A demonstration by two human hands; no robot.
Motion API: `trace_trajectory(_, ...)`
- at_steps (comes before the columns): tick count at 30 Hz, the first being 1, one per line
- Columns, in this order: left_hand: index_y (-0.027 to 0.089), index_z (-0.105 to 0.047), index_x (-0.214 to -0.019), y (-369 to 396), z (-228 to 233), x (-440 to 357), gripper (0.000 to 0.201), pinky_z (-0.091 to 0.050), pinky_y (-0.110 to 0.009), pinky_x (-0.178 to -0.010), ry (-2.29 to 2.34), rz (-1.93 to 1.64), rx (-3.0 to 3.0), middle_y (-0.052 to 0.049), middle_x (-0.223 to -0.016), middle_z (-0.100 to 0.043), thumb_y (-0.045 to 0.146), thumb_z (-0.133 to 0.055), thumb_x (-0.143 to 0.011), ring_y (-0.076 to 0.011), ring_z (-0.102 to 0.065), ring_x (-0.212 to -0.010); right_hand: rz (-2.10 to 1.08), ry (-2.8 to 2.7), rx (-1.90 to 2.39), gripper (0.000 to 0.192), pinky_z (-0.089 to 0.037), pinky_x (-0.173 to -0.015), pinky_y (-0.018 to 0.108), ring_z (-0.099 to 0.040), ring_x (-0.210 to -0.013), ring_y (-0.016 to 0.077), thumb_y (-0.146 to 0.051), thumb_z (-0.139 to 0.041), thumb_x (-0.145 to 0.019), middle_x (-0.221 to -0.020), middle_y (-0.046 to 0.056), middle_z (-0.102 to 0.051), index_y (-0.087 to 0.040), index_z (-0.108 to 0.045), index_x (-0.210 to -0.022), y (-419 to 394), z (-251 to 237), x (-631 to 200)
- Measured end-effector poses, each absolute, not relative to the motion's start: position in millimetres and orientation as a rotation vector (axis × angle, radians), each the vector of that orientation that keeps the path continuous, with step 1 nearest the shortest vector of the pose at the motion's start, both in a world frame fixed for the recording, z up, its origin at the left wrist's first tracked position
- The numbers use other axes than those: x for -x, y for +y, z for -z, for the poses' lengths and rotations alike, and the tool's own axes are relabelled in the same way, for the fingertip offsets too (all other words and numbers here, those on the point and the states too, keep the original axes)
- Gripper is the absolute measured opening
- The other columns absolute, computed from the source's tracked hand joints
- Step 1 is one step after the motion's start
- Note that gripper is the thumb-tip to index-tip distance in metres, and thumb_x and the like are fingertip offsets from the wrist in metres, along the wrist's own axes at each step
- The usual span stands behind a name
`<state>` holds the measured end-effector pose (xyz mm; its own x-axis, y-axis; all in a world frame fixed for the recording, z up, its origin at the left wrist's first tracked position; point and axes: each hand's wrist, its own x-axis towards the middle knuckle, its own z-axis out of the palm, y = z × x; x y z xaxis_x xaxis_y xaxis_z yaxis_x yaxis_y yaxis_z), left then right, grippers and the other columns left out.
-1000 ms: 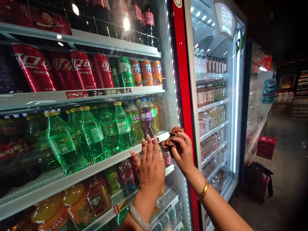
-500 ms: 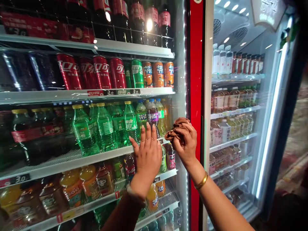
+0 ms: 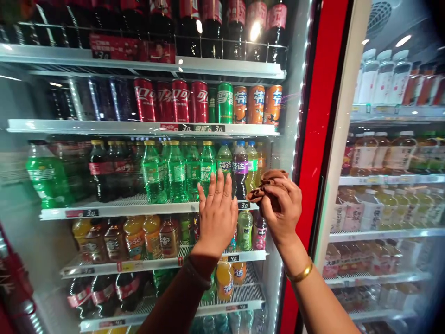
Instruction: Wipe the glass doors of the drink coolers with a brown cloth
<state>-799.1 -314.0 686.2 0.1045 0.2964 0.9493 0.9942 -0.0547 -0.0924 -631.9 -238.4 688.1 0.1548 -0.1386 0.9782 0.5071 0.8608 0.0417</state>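
My left hand [image 3: 217, 213] is spread flat, fingers up, against what looks like the glass door of a drinks fridge, in front of the green soda bottles [image 3: 175, 174]. To its right, my right hand [image 3: 283, 204] grips a crumpled brown cloth [image 3: 269, 185] near the door's red frame [image 3: 321, 116]. A gold bangle [image 3: 301, 271] circles the right wrist. Between the hands, a purple-labelled bottle [image 3: 239, 169] shows on the shelf behind. Whether the cloth touches the glass is hard to tell.
Behind the glass stand red cans [image 3: 181, 102], orange cans [image 3: 257, 104] and cola bottles [image 3: 213, 28] on white shelves [image 3: 139, 126]. A second fridge on the right holds clear bottles [image 3: 368, 76] and other drinks. Light reflections [image 3: 255, 31] show on the glass.
The camera view has turned leftward, bringing more of the fridge's left side into sight. Both hands keep nearly the same pose, and the cloth stays in my right hand.
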Motion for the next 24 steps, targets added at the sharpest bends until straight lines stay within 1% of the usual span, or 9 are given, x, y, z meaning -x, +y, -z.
trace_trajectory(2,0.020,-0.001,-0.169,-314.8,-679.3,799.0,0.076,-0.009,-0.063,-0.133,-1.351,0.970,1.496,-0.011,-0.174,-0.021,0.023,-0.044,-0.107,-0.0271,-0.013,-0.164,0.469,-1.398,0.301,0.025,-0.052,-0.113,0.061,-0.065,-0.121,0.0264,-0.013,-0.071,-0.086,-0.119,0.006,-0.068,-0.025,-0.069,-0.108,-243.2,-677.1,643.1)
trace_trajectory(4,0.020,0.000,-0.169,-314.3,-674.2,798.8,0.074,-0.009,-0.064,-0.133,-1.365,0.943,1.487,-0.010,-0.173,-0.023,0.019,-0.041,-0.107,-0.0267,-0.011,-0.164,0.478,-1.477,0.241,0.025,-0.050,-0.115,0.062,-0.064,-0.123,0.0272,-0.015,-0.073,-0.086,-0.118,0.005,-0.069,-0.025,-0.069,-0.108,-247.5,-676.5,657.1)
trace_trajectory(7,0.021,0.000,-0.169,-312.9,-673.6,799.9,0.073,-0.010,-0.065,-0.133,-1.378,0.954,1.463,-0.010,-0.173,-0.023,0.019,-0.040,-0.107,-0.0272,-0.012,-0.163,0.502,-1.502,0.169,0.026,-0.050,-0.116,0.061,-0.064,-0.125,0.0271,-0.017,-0.074,-0.086,-0.121,0.005,-0.068,-0.026,-0.069,-0.110,-246.5,-694.5,666.1)
trace_trajectory(10,0.023,0.000,-0.169,-311.9,-678.0,801.7,0.075,-0.011,-0.067,-0.132,-1.400,0.987,1.422,-0.010,-0.173,-0.023,0.020,-0.042,-0.107,-0.0284,-0.014,-0.163,0.488,-1.423,0.177,0.026,-0.052,-0.114,0.060,-0.065,-0.124,0.0263,-0.017,-0.073,-0.087,-0.123,0.005,-0.067,-0.027,-0.068,-0.111,-239.8,-708.6,655.8)
trace_trajectory(13,0.023,0.000,-0.169,-311.7,-680.3,802.4,0.075,-0.011,-0.067,-0.132,-1.414,0.993,1.394,-0.010,-0.173,-0.022,0.021,-0.043,-0.107,-0.0285,-0.014,-0.163,0.482,-1.394,0.223,0.025,-0.052,-0.112,0.061,-0.065,-0.123,0.0277,-0.016,-0.073,-0.087,-0.121,0.006,-0.067,-0.025,-0.069,-0.109,-238.9,-699.0,645.9)
trace_trajectory(17,0.022,-0.001,-0.168,-312.6,-678.5,801.3,0.073,-0.011,-0.065,-0.133,-1.421,0.960,1.413,-0.009,-0.173,-0.023,0.021,-0.042,-0.107,-0.0272,-0.012,-0.163,0.461,-1.448,0.198,0.023,-0.052,-0.112,0.061,-0.066,-0.123,0.0279,-0.015,-0.073,-0.087,-0.117,0.005,-0.068,-0.025,-0.069,-0.107,-246.6,-681.5,658.5)
trace_trajectory(21,0.021,-0.005,-0.169,-318.0,-679.3,799.0,0.070,-0.009,-0.065,-0.133,-1.429,0.963,1.399,-0.009,-0.173,-0.022,0.019,-0.039,-0.107,-0.0264,-0.010,-0.164,0.447,-1.423,0.115,0.026,-0.051,-0.114,0.058,-0.065,-0.123,0.0262,-0.014,-0.072,-0.086,-0.120,0.004,-0.068,-0.027,-0.069,-0.108,-245.8,-701.3,670.6)
trace_trajectory(24,0.021,-0.009,-0.168,-324.0,-682.5,798.0,0.068,-0.006,-0.065,-0.133,-1.433,0.977,1.381,-0.009,-0.173,-0.023,0.019,-0.040,-0.108,-0.0260,-0.010,-0.164,0.410,-1.347,0.150,0.025,-0.052,-0.112,0.059,-0.064,-0.123,0.0269,-0.015,-0.071,-0.086,-0.120,0.005,-0.068,-0.027,-0.070,-0.108,-239.0,-713.5,661.6)
